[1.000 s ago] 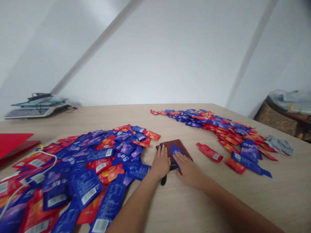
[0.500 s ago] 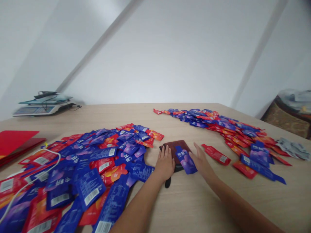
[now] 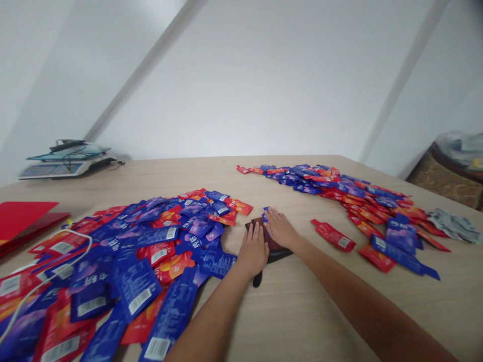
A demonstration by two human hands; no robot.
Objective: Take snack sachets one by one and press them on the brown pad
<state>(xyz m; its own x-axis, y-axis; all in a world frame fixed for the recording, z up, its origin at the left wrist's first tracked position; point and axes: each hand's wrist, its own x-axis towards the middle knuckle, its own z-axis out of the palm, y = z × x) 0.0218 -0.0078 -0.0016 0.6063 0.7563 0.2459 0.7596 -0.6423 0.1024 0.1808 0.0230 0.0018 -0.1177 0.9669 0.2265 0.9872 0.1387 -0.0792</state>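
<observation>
Two bare hands lay side by side near the middle of the wooden table [image 3: 302,311], and we had both of them flat on a dark brown pouch [image 3: 273,249] that lay in the gap between the two heaps of sachets. Our left hand [image 3: 253,250] rested palm down on the pouch's left part, fingers stretched forward and close together, gripping nothing. Our right hand [image 3: 278,229] lay just beside it, palm down too, pressing a blue sachet [image 3: 265,211] against the pouch — only a small blue corner showed past the fingertips, so we could not tell how the sachet sat under the palm. Neither hand pinched anything; both were simply spread and pressing. A short black piece [image 3: 257,279] stuck out from under the pouch's near edge, below the left wrist; what it was we could not make out. To the left spread the large heap of blue and red sachets [image 3: 143,251], its nearest packets just beside the left hand, with a white cable [image 3: 81,246] looping over its far left part. To the right a second heap of blue and red sachets [image 3: 358,193] ran along the table, and one red sachet [image 3: 332,235] lay alone between it and the right forearm. Farther off — at the table's left edge — sat a red folder [image 3: 22,216] and, behind it, a weighing scale [image 3: 64,161]. Some crumpled grey plastic [image 3: 455,225] lay at the far right.
</observation>
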